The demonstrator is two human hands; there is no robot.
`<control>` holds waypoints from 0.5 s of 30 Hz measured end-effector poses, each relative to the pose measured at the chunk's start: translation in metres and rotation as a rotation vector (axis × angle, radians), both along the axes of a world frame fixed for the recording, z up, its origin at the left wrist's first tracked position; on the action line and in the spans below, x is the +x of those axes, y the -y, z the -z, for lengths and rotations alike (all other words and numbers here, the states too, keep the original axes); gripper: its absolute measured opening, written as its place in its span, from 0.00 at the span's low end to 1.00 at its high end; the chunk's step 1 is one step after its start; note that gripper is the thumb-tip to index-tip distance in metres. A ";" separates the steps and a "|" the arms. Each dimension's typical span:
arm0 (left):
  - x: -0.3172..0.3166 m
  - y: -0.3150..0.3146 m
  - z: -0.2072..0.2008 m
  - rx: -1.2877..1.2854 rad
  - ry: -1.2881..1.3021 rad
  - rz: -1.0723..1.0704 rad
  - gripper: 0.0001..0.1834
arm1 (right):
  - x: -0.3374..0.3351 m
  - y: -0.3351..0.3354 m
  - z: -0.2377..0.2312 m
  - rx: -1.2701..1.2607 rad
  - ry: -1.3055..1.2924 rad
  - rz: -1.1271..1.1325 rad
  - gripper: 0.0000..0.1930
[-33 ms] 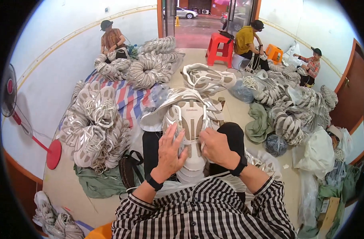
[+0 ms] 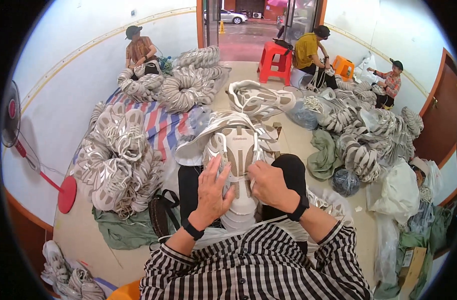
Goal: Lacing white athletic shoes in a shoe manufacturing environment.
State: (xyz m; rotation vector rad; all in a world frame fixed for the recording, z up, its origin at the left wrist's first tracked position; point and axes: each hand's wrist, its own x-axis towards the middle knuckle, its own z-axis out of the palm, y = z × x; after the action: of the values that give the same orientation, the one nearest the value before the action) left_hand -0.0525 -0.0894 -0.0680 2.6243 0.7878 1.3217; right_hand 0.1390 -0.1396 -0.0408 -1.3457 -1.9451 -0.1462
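A beige and white shoe upper (image 2: 237, 150) lies between my knees, its tongue facing up and its toe towards me. My left hand (image 2: 212, 192) rests along its left side, fingers stretched and slightly apart, thumb near the toe. On the opposite side, my right hand (image 2: 272, 185) is closed in a pinch at the eyelet edge. Whatever its fingertips hold is hidden behind the fingers. White lace ends or loops (image 2: 255, 145) show by the eyelets above that hand. Further uppers, one a large open upper (image 2: 261, 98), lie just beyond.
Bundled uppers (image 2: 119, 160) are heaped on the left by a striped sheet (image 2: 163, 125). More bundles (image 2: 361, 150) and plastic bags (image 2: 396, 192) stand right. A red stool (image 2: 275, 62) is near the doorway. Three people sit working further back. A fan (image 2: 66, 194) stands left.
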 end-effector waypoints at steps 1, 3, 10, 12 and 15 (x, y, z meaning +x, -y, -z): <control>0.000 0.000 0.000 -0.007 -0.009 -0.008 0.34 | -0.001 -0.001 -0.002 -0.007 0.085 0.019 0.07; 0.000 0.001 0.001 -0.013 -0.012 -0.016 0.34 | -0.004 -0.003 -0.005 -0.029 0.093 0.019 0.08; 0.000 0.000 0.001 0.003 -0.005 -0.020 0.33 | -0.019 -0.004 -0.007 -0.061 0.130 0.006 0.08; -0.001 0.001 -0.002 0.013 0.009 -0.015 0.32 | -0.018 -0.005 -0.008 -0.039 0.109 -0.014 0.07; -0.004 0.003 -0.008 -0.002 0.007 -0.011 0.32 | -0.014 -0.003 -0.009 -0.050 0.064 -0.041 0.06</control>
State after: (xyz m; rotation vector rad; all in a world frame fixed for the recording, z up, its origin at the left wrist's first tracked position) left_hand -0.0566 -0.0919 -0.0601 2.6161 0.8035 1.3315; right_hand 0.1251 -0.1367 -0.0313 -1.3474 -2.0402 -0.1226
